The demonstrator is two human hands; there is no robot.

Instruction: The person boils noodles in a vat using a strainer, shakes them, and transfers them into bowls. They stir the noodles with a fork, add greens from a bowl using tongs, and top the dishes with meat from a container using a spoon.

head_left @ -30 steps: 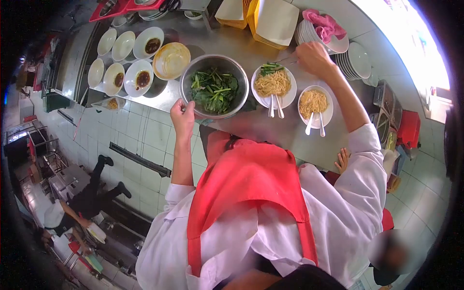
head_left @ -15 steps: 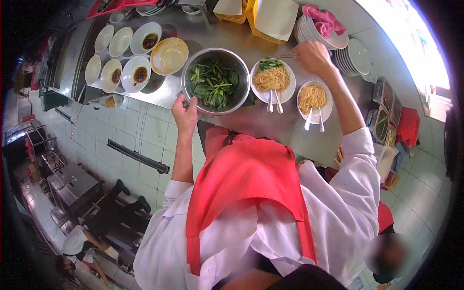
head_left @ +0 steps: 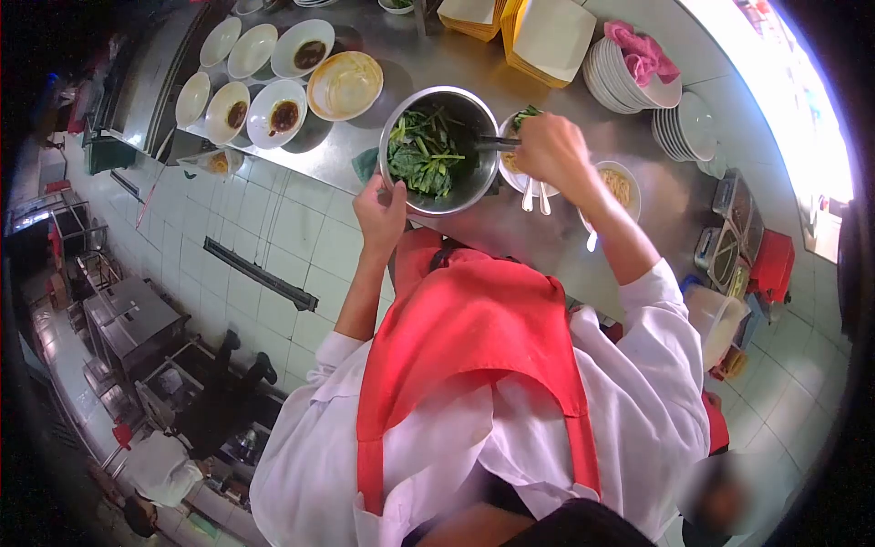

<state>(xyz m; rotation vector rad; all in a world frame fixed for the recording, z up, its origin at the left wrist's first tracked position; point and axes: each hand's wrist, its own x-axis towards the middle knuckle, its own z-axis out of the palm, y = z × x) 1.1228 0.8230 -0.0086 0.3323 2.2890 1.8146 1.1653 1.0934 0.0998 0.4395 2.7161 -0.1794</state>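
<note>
My left hand (head_left: 381, 215) grips the near left rim of a steel mixing bowl (head_left: 480, 189), its thumb up at the edge. Dark leafy greens (head_left: 424, 155) lie in the bowl, mostly on its left side. My right hand (head_left: 553, 150) is closed round metal tongs (head_left: 497, 143), whose tips reach over the bowl's right rim. Partly behind that hand is a white plate (head_left: 507, 173) of noodles with greens on top and two utensils (head_left: 536, 197) resting on it. A smaller bowl of noodles (head_left: 617, 186) stands to the right, partly covered by my forearm.
Several white bowls (head_left: 252, 52), some with dark sauce (head_left: 284, 115), stand at the left beside a yellowish bowl (head_left: 344, 87). Yellow-edged paper stacks (head_left: 547, 41), stacked plates (head_left: 609, 80) and a pink cloth (head_left: 643, 53) line the back. People are at lower left and lower right.
My right hand has moved left from beyond the noodle plate, bringing the tongs to the steel bowl. My left hand stays on the rim. The view has shifted slightly.
</note>
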